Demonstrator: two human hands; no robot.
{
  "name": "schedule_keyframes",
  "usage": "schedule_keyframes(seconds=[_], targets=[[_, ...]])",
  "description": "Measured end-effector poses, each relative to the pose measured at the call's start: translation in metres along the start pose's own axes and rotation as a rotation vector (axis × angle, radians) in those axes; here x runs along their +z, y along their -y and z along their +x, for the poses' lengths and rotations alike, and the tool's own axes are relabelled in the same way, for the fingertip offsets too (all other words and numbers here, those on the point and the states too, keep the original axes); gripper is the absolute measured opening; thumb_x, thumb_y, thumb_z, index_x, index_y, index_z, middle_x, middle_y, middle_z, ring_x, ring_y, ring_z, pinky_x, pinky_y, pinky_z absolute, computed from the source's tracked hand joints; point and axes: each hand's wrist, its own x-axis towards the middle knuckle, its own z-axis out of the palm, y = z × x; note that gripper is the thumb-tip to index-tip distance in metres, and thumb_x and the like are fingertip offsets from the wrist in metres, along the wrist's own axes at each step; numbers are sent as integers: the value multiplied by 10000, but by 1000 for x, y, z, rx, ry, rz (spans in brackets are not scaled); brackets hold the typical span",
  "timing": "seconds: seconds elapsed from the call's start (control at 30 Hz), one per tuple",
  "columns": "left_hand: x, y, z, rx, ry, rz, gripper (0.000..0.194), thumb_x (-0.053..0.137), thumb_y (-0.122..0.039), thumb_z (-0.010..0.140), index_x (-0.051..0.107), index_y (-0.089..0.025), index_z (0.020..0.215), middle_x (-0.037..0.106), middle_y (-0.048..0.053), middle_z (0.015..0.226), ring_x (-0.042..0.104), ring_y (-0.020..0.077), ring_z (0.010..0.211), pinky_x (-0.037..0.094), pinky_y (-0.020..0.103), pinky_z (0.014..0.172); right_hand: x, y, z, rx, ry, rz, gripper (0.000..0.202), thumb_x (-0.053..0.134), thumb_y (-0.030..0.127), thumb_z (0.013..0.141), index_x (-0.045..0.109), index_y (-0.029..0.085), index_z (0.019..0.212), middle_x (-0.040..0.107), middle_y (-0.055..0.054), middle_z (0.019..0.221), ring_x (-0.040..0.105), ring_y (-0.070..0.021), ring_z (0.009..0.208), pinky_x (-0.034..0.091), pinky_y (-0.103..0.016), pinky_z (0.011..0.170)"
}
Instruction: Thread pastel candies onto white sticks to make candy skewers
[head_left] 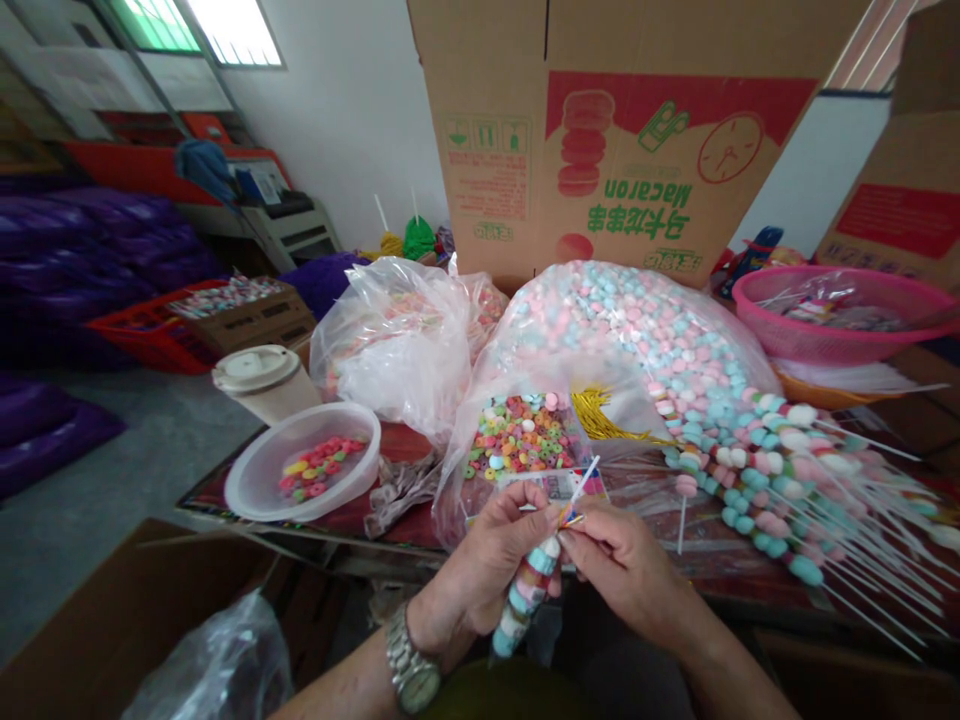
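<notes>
My left hand (476, 560), with a metal watch on the wrist, is closed around a marshmallow skewer (517, 603) of blue, white and pink pieces with darker rings between them. It looks wrapped in clear film. The skewer tilts, its white stick (586, 478) pointing up and away from me. At the base of the stick, my right hand (630, 565) pinches what looks like a gold twist tie (574, 520); the fingertips of both hands meet there. Just beyond lie a bundle of gold twist ties (600, 415) and a pile of colourful cereal rings (517, 435).
A big clear bag of marshmallows (600, 310) fills the table's middle. Many finished skewers (795, 490) lie at right, below a pink basket (855, 335). At left stand a plastic bowl (247, 480) with candy rings and a lidded cup (262, 385). A large carton (495, 120) stands behind.
</notes>
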Motion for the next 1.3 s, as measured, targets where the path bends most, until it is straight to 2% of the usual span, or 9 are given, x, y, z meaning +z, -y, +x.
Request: schedule_keyframes(seconds=[0.3,0.43,0.53,0.6,0.8,1.0,1.13,1.23,1.3], targets=[[-8,-3,-3,235,-322,347,494,669,-498,727,509,-195,1083,640,17,812,614,135,683,477,235,621,-1,11,12,-322,-460,-829,268,413,113,863,525,179,629,483,-37,581,445,-177,591,303,-308,557],[-16,-46,-25,-73,65,90,725,274,-745,796,539,-166,1141,639,41,623,613,196,526,492,329,533,21,23,9,-461,-284,-655,226,422,123,828,542,180,646,528,-40,606,455,-169,588,285,-302,535],[-25,-78,-50,232,232,31,732,222,-789,763,658,-254,1008,626,8,528,586,172,466,495,296,494,36,18,8,-127,-175,-306,245,403,127,795,474,188,569,511,-7,564,445,-131,527,257,-267,486],[-29,-84,-61,82,396,316,801,219,-813,736,724,-194,794,642,62,513,615,215,502,523,337,545,38,17,8,115,-251,-130,271,390,136,805,416,195,542,455,22,519,425,-112,506,257,-245,479],[-18,-47,-53,97,48,769,374,523,-494,844,699,-201,996,693,45,1033,579,225,1015,404,316,964,62,41,-1,349,-126,535,237,449,247,819,441,202,587,455,45,513,424,-98,498,312,-229,495],[-5,-8,-31,139,11,450,442,508,-520,845,657,-150,1036,691,71,917,597,224,922,437,330,885,67,31,-6,584,-65,1434,443,602,566,731,402,212,555,315,123,340,159,-29,251,140,-187,299],[-1,0,-13,227,-50,406,352,509,-485,855,650,-164,828,657,28,735,582,157,690,453,266,726,55,16,-16,605,7,1166,597,460,652,803,348,208,420,290,87,286,218,-42,241,201,-197,297],[6,8,-1,354,-139,633,392,475,-488,865,581,-182,645,575,0,566,502,135,542,409,239,590,46,5,-28,504,-236,682,494,519,610,796,506,178,558,514,23,488,456,-82,428,359,-201,419],[13,20,3,390,-1,936,349,486,-456,862,603,-198,657,579,10,560,486,147,512,377,246,546,35,-3,-39,430,-425,562,407,588,583,761,584,183,830,637,-32,773,585,-140,672,461,-235,576]])
